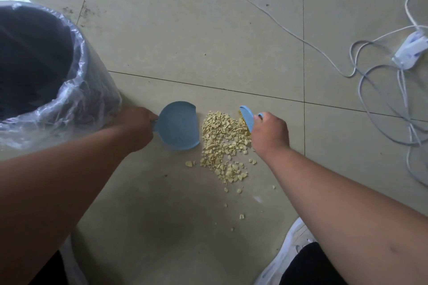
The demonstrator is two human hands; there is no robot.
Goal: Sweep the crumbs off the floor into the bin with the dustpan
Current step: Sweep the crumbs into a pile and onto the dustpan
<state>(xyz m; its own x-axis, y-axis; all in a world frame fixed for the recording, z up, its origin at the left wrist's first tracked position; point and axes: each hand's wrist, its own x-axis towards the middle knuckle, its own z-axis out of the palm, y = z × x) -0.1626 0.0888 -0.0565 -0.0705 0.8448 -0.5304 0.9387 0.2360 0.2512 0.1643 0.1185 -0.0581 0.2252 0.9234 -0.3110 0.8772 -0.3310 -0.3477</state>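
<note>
A pile of pale yellow crumbs (223, 143) lies on the tiled floor in the middle of the head view. My left hand (135, 126) grips the handle of a small blue dustpan (179, 126), whose open edge rests on the floor just left of the pile. My right hand (269, 135) holds a small blue brush (246, 117) at the pile's right edge, its bristles among the crumbs. A dark bin (76, 90) lined with a clear plastic bag stands at the left, behind my left forearm.
White cables (370, 90) and a white power strip (410, 50) lie on the floor at the right. A few stray crumbs (241, 216) sit nearer to me. My white shoe (291, 245) shows at the bottom right.
</note>
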